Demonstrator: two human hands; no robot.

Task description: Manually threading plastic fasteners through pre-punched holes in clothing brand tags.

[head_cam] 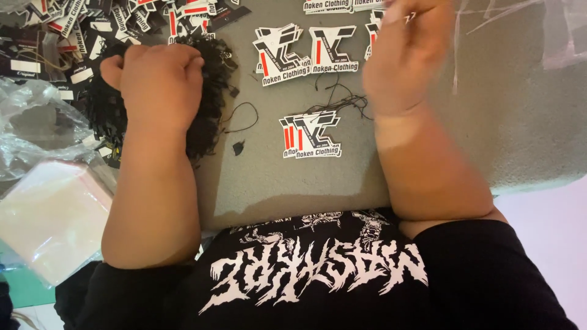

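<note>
grey felt surface [428, 140] holds die-cut tags [310, 135] and loose black strings [342, 101]; left hand [160, 82] fisted on a black string pile [208, 91], right hand [406, 52] blurred, grip unclear.

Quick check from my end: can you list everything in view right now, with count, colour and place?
Grey mat: one, covering the work surface.
Loose tags: about four in the middle and top of the mat, white, black and red.
Tag heap: many, same colours, top left; count unclear.
Black strings: a thick bundle under the left hand; a few loose ones by the right wrist.
Clear plastic bags: a stack at lower left, crumpled ones above it.
Black shirt: one, white print, bottom.
Left hand: closed, resting on the string bundle.
Right hand: raised at top, blurred; fingers' hold unclear.
</note>
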